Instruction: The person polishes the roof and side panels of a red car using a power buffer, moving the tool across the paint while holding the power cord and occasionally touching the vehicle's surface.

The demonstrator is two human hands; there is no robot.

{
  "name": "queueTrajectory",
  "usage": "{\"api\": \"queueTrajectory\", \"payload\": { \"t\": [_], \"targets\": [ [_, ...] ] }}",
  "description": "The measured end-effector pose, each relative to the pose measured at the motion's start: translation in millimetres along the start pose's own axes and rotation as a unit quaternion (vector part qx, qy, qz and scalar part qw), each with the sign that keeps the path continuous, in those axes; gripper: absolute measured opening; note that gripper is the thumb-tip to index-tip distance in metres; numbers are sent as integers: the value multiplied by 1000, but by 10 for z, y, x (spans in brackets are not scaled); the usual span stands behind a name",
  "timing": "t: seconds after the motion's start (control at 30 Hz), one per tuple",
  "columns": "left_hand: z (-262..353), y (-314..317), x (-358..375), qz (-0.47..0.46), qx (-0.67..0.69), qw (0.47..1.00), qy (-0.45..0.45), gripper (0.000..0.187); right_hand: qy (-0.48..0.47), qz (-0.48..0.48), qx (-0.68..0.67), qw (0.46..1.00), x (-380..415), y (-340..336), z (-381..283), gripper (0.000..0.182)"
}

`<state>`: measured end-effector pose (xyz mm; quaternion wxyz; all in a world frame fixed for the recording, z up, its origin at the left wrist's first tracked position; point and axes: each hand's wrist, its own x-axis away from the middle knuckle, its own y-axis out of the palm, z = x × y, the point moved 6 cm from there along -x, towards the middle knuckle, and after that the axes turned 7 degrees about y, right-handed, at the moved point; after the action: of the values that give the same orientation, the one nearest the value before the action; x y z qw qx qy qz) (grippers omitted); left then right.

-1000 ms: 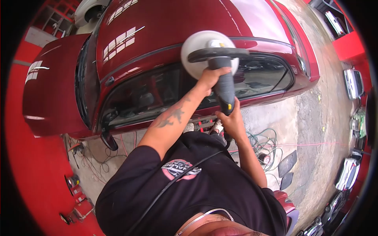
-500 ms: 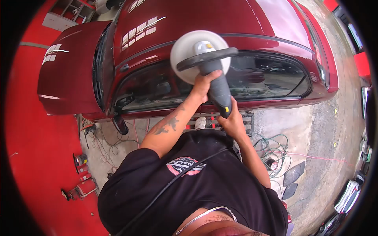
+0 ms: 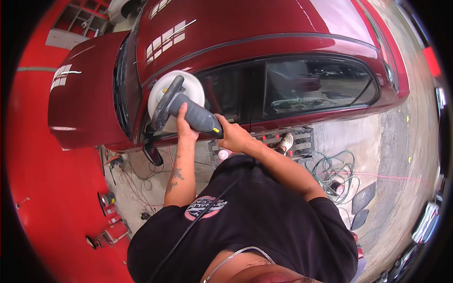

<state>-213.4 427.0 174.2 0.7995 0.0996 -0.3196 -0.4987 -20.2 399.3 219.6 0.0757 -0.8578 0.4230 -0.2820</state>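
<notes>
Both of my hands hold a grey and black polisher (image 3: 200,118) with a round white pad (image 3: 192,85). My left hand (image 3: 187,127) is closed around the body just behind the head, thumb up along its side. At the rear end of the grip, my right hand (image 3: 232,136) is wrapped around it. The pad overlaps the front window pillar of a dark red car (image 3: 245,47), above the side mirror (image 3: 153,153). A black cord (image 3: 188,228) runs over my shirt.
Beneath me is a dark slatted platform (image 3: 302,141) with a pink-topped bottle (image 3: 224,154) near it. Green hoses (image 3: 337,172) coil on the floor to the right. Thin cables (image 3: 137,184) and red equipment (image 3: 115,232) lie to the left.
The polisher has moved left along the car's side, from the rear part of the roof edge to the front pillar, and now tilts toward the left. Both hands have stayed on it.
</notes>
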Motion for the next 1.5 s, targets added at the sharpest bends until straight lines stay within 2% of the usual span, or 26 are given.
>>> {"api": "queueTrajectory", "payload": {
  "t": [0.2,0.4,0.5,0.6,0.87,0.9,1.0,1.03,1.13,1.17,1.27,1.33,1.4,1.5],
  "targets": [
    [-230,353,88,-52,-26,998,-35,58,29,42,-55,997,379,-181,192,95],
    [-610,1264,61,-167,-41,982,-75,53,102,130,-120,979,794,-578,502,95],
    [-855,1837,51,-253,-114,957,-90,51,136,169,-191,957,969,-846,672,95],
    [-1114,2438,143,-297,-141,940,-96,49,117,244,-225,936,1102,-1079,970,94],
    [-1999,3626,191,-372,-233,891,-115,44,127,350,-345,862,1456,-1742,1640,95],
    [-2048,3817,286,-372,-236,891,-112,43,151,345,-356,855,1469,-1808,1759,96],
    [-2447,4248,331,-401,-270,867,-122,42,123,419,-354,827,1550,-2074,2086,97],
    [-2575,4394,349,-410,-275,861,-121,41,135,409,-379,819,1574,-2150,2225,97],
    [-3008,4827,361,-438,-307,835,-129,39,122,485,-339,797,1590,-2395,2651,96],
    [-3142,4965,384,-445,-314,827,-141,45,117,495,-355,784,1580,-2476,2797,93],
    [-3558,5352,491,-474,-343,797,-150,45,86,503,-447,735,1616,-2688,3131,90],
    [-3866,5552,506,-492,-368,773,-159,44,103,474,-524,699,1664,-2812,3267,88],
    [-4146,5743,564,-518,-388,746,-153,44,112,480,-566,660,1713,-2902,3422,86],
    [-4376,5901,666,-518,-415,730,-163,45,123,498,-574,638,1796,-3039,3512,81]
  ]
}}
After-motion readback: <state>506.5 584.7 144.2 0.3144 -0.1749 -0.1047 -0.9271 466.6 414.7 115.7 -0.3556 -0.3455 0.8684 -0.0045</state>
